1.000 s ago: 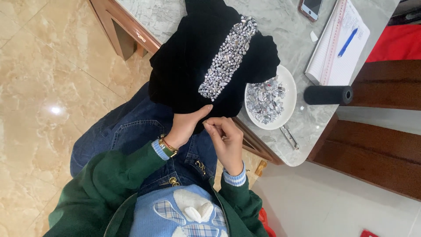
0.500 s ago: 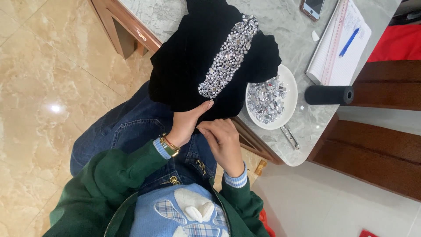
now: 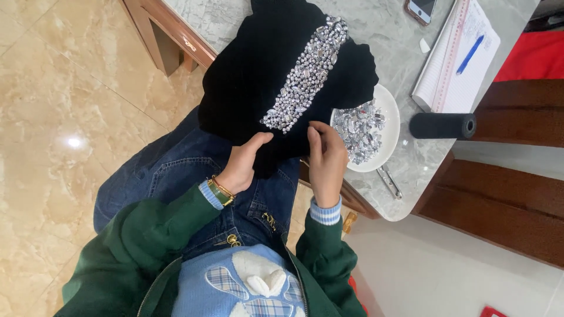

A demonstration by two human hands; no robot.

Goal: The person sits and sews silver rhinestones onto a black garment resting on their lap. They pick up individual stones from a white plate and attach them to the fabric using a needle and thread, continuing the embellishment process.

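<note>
Left hand (image 3: 244, 164) grips the lower edge of the black cloth (image 3: 252, 76), which hangs off the table (image 3: 376, 35) onto the lap; right hand (image 3: 326, 161) is pinched at the cloth's 5 o'clock corner, beside the gem strip (image 3: 305, 76), but whether it holds a needle or stone I cannot tell. Risk: the plate (image 3: 392, 126) of loose gems sits at 3 o'clock, touching the cloth near the table rim, so a tug could likely drag or tip it. The black spool (image 3: 442, 125) at 3 o'clock could also roll off.
</note>
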